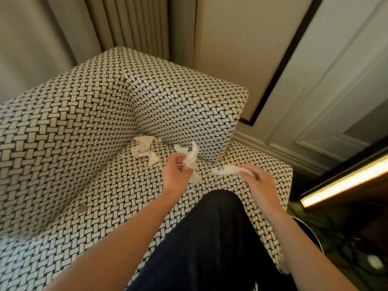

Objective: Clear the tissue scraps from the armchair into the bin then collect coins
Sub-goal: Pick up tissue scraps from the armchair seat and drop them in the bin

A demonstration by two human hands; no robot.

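The armchair is covered in a black and white woven pattern. My left hand grips a crumpled white tissue scrap above the seat. To its right, my right hand pinches another tissue scrap that lies on the seat near the right edge. More tissue scraps lie in the back corner of the seat. A round grey coin rests on the seat at the left. No bin shows in this view.
My knee in dark trousers rests on the seat's front. Curtains hang behind the chair. A panelled wall stands to the right, and a lit strip glows on dark furniture at the right.
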